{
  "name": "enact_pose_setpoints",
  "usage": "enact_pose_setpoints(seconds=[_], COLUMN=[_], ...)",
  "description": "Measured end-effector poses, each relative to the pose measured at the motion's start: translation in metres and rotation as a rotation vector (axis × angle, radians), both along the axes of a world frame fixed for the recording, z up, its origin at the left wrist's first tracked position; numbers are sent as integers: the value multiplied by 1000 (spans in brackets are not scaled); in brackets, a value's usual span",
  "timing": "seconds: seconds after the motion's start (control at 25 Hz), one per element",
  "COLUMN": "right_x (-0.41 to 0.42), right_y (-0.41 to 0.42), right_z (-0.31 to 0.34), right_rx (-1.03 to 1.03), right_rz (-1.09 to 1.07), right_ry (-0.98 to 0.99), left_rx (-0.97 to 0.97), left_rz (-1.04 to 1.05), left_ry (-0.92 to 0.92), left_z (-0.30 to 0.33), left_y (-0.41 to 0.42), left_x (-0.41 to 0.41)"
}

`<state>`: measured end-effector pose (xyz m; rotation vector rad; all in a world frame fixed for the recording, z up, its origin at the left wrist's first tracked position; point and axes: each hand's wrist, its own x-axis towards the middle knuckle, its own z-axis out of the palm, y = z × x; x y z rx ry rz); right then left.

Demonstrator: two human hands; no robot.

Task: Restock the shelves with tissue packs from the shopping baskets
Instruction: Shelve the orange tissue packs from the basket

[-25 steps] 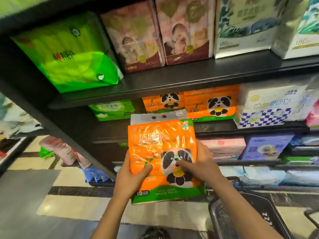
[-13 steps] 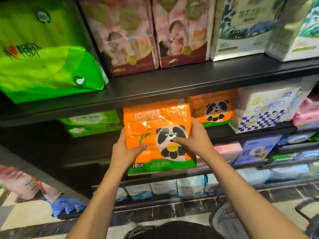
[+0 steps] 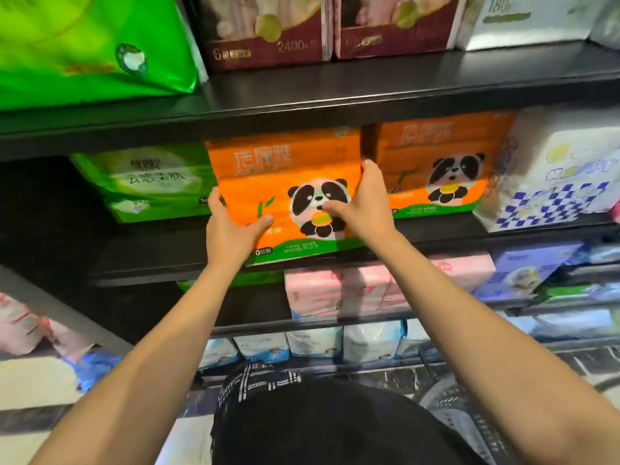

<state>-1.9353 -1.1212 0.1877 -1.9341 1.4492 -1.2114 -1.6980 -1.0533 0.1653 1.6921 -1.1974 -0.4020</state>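
Note:
An orange tissue pack with a panda print (image 3: 285,182) sits at the front of the middle shelf (image 3: 161,260), its lower edge at the shelf lip. My left hand (image 3: 231,226) grips its lower left corner, thumb on the front. My right hand (image 3: 362,203) holds its right edge, thumb across the panda and fingers curled round the side. A matching orange panda pack (image 3: 439,166) stands right beside it on the same shelf. A dark shopping basket (image 3: 456,407) shows at the bottom right, mostly hidden by my right arm.
A green tissue pack (image 3: 144,179) lies left of the held pack. A blue-checked white pack (image 3: 553,182) stands at the right. The upper shelf (image 3: 369,92) carries a big green bag (image 3: 94,45) and maroon packs (image 3: 265,31). Pink packs (image 3: 339,290) fill the shelf below.
Both hands have lifted the orange panda pack up from in front of the lower shelves and pushed it onto the middle shelf. The camera has moved closer to the shelves.

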Motion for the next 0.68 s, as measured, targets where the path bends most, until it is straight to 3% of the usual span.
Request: enact_pose_setpoints(seconds=[0.32,0.44,0.68], right_x=[-5,-2,-9], right_y=[-34,-42,-38], right_z=[-19,-20,-28], right_rx=[58,69,-12], right_rz=[-281,-310,-329], right_ry=[198,179,88], left_rx=[-14,36,-149], left_rz=[60,63,-14], left_ry=[-48,-97,19], left_z=[-20,-20,-28], left_y=[-75,-88,-80], left_x=[-20,-18,-19])
